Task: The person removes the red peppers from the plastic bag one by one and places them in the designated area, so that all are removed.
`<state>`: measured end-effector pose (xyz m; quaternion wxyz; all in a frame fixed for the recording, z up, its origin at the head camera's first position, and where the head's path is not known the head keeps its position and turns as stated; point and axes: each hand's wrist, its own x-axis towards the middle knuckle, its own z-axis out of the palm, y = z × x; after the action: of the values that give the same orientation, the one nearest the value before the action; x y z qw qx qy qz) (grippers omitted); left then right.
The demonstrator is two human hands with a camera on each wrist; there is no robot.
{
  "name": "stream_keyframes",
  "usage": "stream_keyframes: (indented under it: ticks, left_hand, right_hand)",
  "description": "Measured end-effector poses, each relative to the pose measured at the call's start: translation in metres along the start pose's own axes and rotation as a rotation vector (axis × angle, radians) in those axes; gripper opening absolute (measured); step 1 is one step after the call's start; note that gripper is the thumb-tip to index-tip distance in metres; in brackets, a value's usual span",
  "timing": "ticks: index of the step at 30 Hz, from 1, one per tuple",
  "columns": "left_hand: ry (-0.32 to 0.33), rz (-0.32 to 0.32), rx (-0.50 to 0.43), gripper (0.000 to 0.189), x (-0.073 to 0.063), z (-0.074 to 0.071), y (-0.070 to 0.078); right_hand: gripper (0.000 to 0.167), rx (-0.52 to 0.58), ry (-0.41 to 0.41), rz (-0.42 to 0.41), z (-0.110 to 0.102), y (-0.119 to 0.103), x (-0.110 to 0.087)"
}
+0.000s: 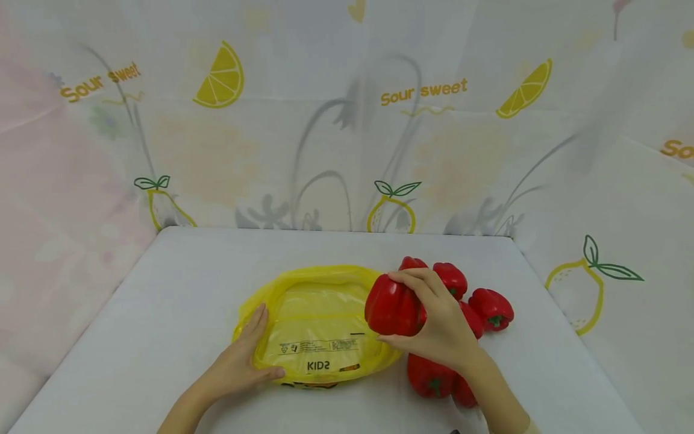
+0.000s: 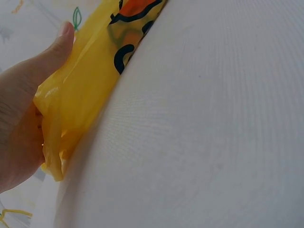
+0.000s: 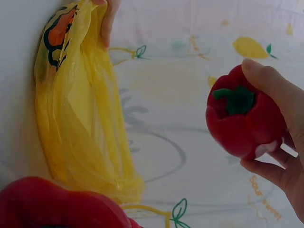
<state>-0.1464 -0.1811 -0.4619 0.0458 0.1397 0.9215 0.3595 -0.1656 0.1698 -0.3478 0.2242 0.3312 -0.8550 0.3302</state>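
Observation:
My right hand [image 1: 434,319] grips a red bell pepper [image 1: 393,306] between thumb and fingers, over the right rim of a yellow plastic bag [image 1: 314,316]. The right wrist view shows the green stem [image 3: 237,99] of this pepper. The bag lies with its mouth spread wide, and printed lettering shows inside. At the bag's left side, my left hand [image 1: 241,355] rests with fingers and thumb spread along the rim. From the left wrist, its thumb [image 2: 57,50] looks straight beside the yellow plastic, which has a black and orange print.
Several more red bell peppers [image 1: 491,308] lie on the white table [image 1: 162,301] to the right of the bag, partly hidden by my right hand and forearm. A cloth backdrop [image 1: 325,120] with lemon prints hangs behind the table and along its sides.

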Motion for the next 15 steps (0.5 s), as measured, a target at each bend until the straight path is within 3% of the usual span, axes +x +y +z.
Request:
stream_keyframes:
  ticks: [9, 15]
  left_hand:
    - [-0.005, -0.005, 0.004, 0.122, 0.001, 0.0, 0.002]
    - [-0.006, -0.007, 0.008, 0.122, 0.002, -0.003, 0.005]
  right_hand:
    - [0.088, -0.057, 0.022, -0.008, -0.015, 0.007, -0.012]
    - [0.088, -0.064, -0.004, 0.04, -0.027, 0.01, -0.019]
